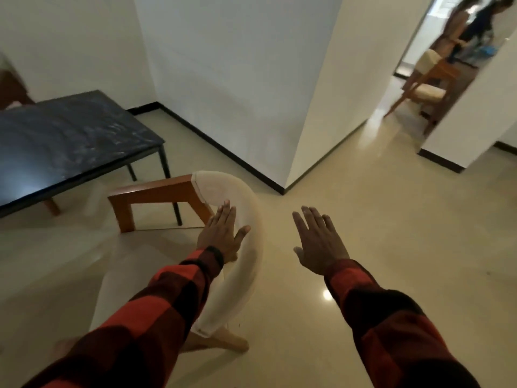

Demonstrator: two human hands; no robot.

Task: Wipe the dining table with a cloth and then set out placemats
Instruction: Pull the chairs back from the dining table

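Both hands were spread and held nothing: left hand (221,236) over the chair's white backrest (246,219), right hand (319,242) over floor; I'd grab a cloth before reaching the dark tabletop (70,138)'s near corner

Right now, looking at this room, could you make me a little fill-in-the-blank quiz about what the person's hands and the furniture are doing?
1. The left hand lies over the cream padded backrest of the wooden ____.
2. The right hand holds ____, its fingers spread over the glossy beige floor.
3. The dark rectangular dining table has a top coloured ____.
4. Both sleeves show a red and black ____ pattern.

Missing words: chair; nothing; black; checked
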